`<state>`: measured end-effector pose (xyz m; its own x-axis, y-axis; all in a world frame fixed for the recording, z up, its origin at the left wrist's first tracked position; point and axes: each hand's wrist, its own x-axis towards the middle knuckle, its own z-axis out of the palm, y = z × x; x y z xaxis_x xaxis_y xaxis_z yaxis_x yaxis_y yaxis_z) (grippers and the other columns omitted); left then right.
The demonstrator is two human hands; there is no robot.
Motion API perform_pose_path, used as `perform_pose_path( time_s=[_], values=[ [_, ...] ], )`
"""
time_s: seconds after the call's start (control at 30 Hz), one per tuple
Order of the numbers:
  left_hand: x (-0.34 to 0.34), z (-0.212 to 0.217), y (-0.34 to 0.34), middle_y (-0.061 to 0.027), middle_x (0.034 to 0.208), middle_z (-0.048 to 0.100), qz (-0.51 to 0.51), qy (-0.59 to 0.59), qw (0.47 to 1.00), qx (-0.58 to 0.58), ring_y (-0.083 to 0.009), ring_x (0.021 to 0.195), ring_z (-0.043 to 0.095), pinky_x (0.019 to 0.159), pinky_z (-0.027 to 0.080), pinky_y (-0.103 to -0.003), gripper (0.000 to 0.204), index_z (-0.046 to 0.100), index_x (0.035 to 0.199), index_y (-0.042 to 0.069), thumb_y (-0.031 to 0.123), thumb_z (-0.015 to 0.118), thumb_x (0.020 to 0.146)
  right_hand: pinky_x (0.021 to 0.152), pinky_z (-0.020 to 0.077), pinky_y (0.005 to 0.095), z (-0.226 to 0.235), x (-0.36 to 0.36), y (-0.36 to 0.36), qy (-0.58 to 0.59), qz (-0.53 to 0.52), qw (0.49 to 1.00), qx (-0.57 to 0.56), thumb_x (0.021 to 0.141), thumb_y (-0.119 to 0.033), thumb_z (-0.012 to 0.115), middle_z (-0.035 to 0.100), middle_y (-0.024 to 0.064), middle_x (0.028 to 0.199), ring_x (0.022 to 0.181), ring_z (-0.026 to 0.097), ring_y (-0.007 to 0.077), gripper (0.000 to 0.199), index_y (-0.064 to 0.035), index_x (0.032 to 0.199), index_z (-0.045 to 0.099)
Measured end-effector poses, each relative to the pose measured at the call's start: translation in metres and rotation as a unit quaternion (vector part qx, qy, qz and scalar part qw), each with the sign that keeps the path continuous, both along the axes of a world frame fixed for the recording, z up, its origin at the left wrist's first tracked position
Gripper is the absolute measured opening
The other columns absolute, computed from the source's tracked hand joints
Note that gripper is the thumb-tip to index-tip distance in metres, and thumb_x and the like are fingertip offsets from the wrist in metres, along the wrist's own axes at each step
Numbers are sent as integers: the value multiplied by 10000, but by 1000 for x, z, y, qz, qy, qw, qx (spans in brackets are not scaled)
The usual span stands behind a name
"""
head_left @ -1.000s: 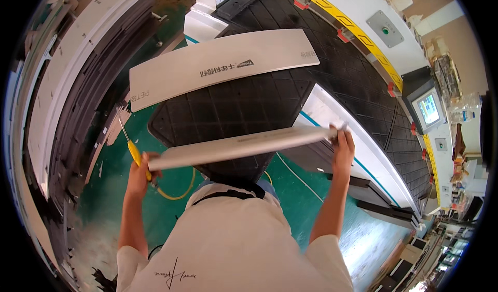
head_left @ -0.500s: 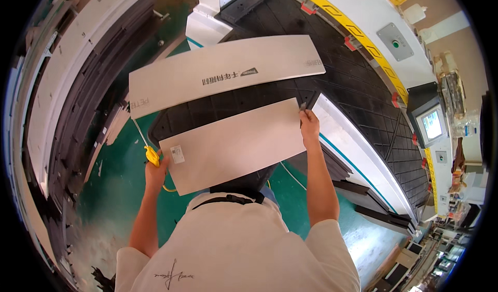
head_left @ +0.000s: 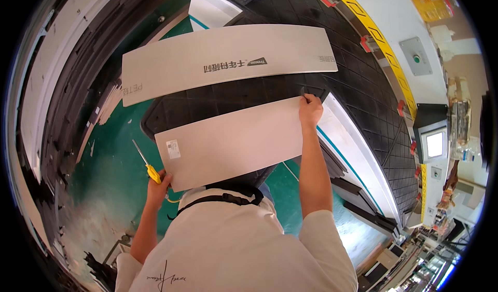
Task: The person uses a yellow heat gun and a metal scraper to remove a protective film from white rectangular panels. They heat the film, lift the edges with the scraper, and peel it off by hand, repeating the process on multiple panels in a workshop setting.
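A pale rectangular board (head_left: 233, 142) with a small white label (head_left: 173, 148) lies across the near end of the black work surface, in front of my body. My left hand (head_left: 157, 191), at the board's near left corner, is closed around a yellow air blow gun (head_left: 153, 174) whose long thin metal nozzle points up and away. The left fingers touch or nearly touch that corner. My right hand (head_left: 310, 111) grips the board's far right corner, fingers curled over the edge. A small dark tip (head_left: 304, 90) shows by those fingers; its kind I cannot make out.
A second pale board (head_left: 228, 50) with dark print lies beyond. Stacked long panels (head_left: 67, 79) line the left. On the right are a white machine with a yellow strip (head_left: 381, 48), a green button (head_left: 416, 58) and a small screen (head_left: 434, 144). Dark panels (head_left: 363, 198) stand low right.
The view has shifted a little. The blow gun has dropped slightly and now sits apart from the far board's corner. The near board has turned slightly; my right hand stays at its far right corner.
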<state>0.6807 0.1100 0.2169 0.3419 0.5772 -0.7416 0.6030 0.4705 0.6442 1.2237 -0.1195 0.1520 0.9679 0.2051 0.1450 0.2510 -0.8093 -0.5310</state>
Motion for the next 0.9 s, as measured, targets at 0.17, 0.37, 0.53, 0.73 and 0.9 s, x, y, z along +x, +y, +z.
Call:
perform_pose_path(
  time_s=[0.17, 0.37, 0.53, 0.73, 0.9],
  values=[
    [-16, -23, -5, 26, 809, 604, 50, -16, 998, -34, -59, 652, 509, 571, 384, -232, 344, 687, 1219, 8, 251, 720, 978, 830, 556, 435, -8, 6, 12, -62, 35, 996, -53, 873, -204, 765, 721, 148, 952, 909, 702, 347, 202, -60, 1011, 795],
    [-22, -29, 3, 7, 869, 618, 55, -46, 997, -35, -74, 716, 546, 633, 445, -244, 391, 665, 1227, -9, 256, 771, 959, 790, 552, 428, -8, -12, 12, -72, 109, 990, -42, 898, -177, 760, 693, 141, 936, 840, 684, 312, 186, -27, 1004, 790],
    [-26, -35, 6, -53, 992, 686, 59, -122, 989, -61, -137, 855, 637, 775, 543, -310, 420, 674, 1225, -34, 275, 776, 959, 783, 542, 419, -10, -99, 65, -53, 192, 980, 13, 912, -143, 753, 680, 122, 883, 806, 663, 279, 149, -28, 999, 789],
    [-28, -49, 6, -53, 1001, 716, 65, -157, 984, -55, -142, 852, 677, 758, 564, -320, 366, 684, 1140, 4, 283, 804, 936, 703, 481, 395, 15, -318, 219, 50, 271, 957, 84, 847, -58, 754, 588, 70, 796, 786, 590, 232, 30, -72, 871, 764],
    [-30, -47, 6, -44, 944, 718, 83, -207, 973, -61, -139, 847, 679, 759, 539, -307, 330, 680, 1127, -5, 231, 802, 930, 709, 513, 436, 35, -432, 291, 133, 372, 914, 93, 860, -92, 751, 647, 155, 821, 762, 645, 355, 69, -34, 884, 778]
  ],
)
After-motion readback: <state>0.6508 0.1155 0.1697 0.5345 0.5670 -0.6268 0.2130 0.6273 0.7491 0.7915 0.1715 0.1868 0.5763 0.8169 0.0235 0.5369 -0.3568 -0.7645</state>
